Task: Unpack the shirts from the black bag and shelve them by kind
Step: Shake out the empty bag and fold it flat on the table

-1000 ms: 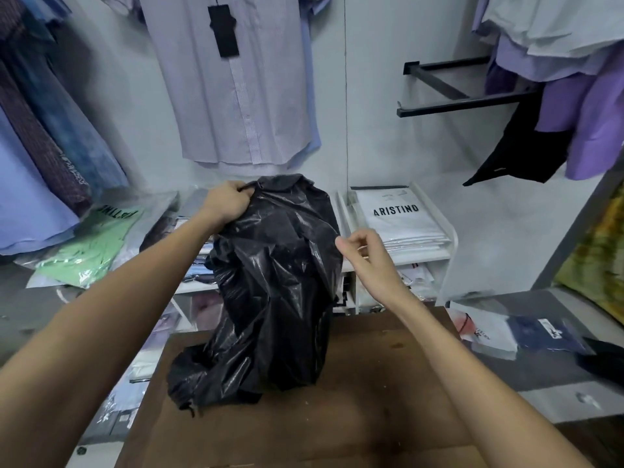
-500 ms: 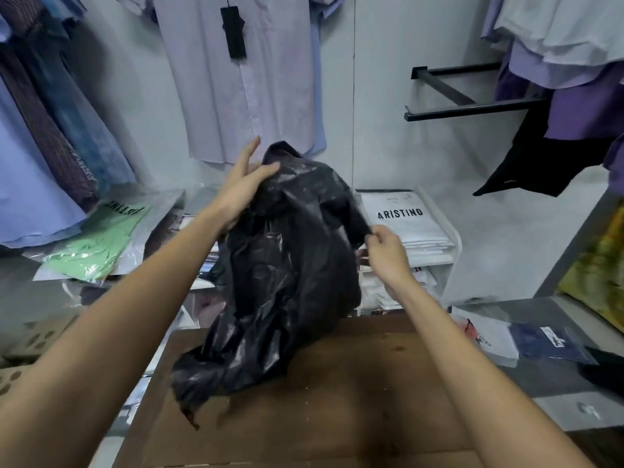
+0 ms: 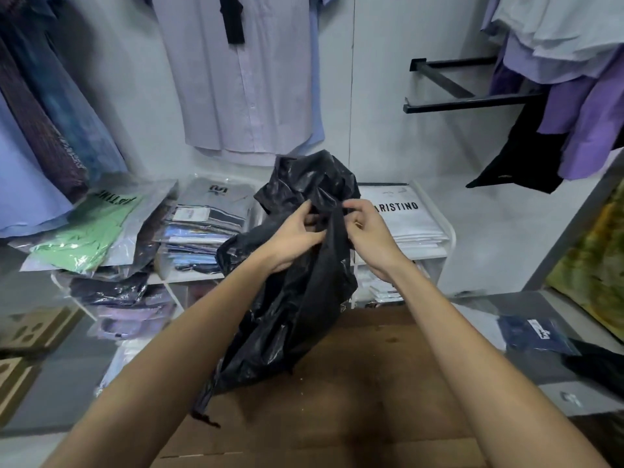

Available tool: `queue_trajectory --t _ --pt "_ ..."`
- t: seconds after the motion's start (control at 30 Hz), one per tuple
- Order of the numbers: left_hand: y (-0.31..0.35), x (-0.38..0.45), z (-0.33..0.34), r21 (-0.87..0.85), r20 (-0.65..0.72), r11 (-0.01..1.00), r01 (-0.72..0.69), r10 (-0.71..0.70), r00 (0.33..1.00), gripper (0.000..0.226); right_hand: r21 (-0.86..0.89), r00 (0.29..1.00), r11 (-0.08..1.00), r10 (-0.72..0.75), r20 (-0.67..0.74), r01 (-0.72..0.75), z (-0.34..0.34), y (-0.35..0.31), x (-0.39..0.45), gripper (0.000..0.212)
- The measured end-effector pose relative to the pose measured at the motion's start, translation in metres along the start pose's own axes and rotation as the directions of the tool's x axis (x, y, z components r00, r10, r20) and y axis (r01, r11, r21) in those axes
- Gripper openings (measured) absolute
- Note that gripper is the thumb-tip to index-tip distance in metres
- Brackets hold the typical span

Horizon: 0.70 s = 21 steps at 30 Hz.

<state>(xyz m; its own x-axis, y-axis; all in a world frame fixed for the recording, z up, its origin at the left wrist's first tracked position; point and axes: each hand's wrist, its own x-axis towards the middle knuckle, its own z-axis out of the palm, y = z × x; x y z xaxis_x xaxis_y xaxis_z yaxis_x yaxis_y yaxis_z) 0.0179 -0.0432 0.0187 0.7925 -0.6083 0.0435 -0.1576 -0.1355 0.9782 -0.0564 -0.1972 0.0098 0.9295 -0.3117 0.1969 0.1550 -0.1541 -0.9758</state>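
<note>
Upright on the brown wooden table's [image 3: 371, 383] far edge, the crinkled black plastic bag [image 3: 297, 298] is pinched near its top by left hand [image 3: 297, 236] and right hand [image 3: 369, 231], fingers curled; bare tabletop lies nearer.

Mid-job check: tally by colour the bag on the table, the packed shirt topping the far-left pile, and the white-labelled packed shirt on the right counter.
Black: 1, black bag
Green: 1, green packed shirt
Navy: 1, navy packed shirt
Total: 3
</note>
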Motion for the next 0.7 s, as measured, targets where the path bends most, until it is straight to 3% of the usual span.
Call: queue_trajectory --t 0.1,0.17,0.27,0.33,0.43,0.53,0.63,0.7 --pt "0.005 0.005 -0.004 -0.03 -0.075 0.998 -0.058 0.056 0.996 0.064 -0.094 0.988 0.995 -0.043 -0.148 0.029 -0.008 0.001 0.001 0.027" --pt "0.005 0.009 -0.031 0.108 -0.206 0.993 -0.035 0.057 0.977 0.06 -0.1 0.951 0.995 -0.021 -0.31 -0.011 -0.027 0.002 0.002 0.023" --pt "0.006 0.003 -0.08 0.353 -0.467 0.932 0.076 0.106 0.878 0.05 -0.197 0.867 0.977 -0.029 -0.497 -0.08 -0.064 0.011 0.005 0.021" --pt "0.006 0.0 -0.099 0.388 -0.539 0.914 0.12 0.119 0.834 0.032 -0.23 0.879 0.967 -0.014 -0.476 -0.11 -0.072 0.015 0.006 0.021" --pt "0.006 0.006 -0.103 0.391 -0.431 0.915 0.1 0.086 0.898 0.01 -0.145 0.921 0.972 0.12 -0.37 -0.185 -0.059 0.015 0.009 0.019" --pt "0.014 0.003 -0.091 0.171 -0.261 0.983 0.063 -0.016 0.965 0.013 0.044 0.899 0.943 0.329 -0.291 -0.331 -0.049 0.028 0.015 0.045" --pt "0.02 -0.014 -0.095 -0.054 -0.001 0.998 0.037 -0.037 0.999 0.043 0.084 0.868 0.921 0.387 -0.312 -0.381 -0.055 0.048 0.014 0.006" --pt "0.016 -0.024 -0.107 -0.366 0.109 0.931 -0.001 0.043 0.993 0.044 0.089 0.861 0.923 0.38 -0.339 -0.373 -0.061 0.053 0.01 0.008"
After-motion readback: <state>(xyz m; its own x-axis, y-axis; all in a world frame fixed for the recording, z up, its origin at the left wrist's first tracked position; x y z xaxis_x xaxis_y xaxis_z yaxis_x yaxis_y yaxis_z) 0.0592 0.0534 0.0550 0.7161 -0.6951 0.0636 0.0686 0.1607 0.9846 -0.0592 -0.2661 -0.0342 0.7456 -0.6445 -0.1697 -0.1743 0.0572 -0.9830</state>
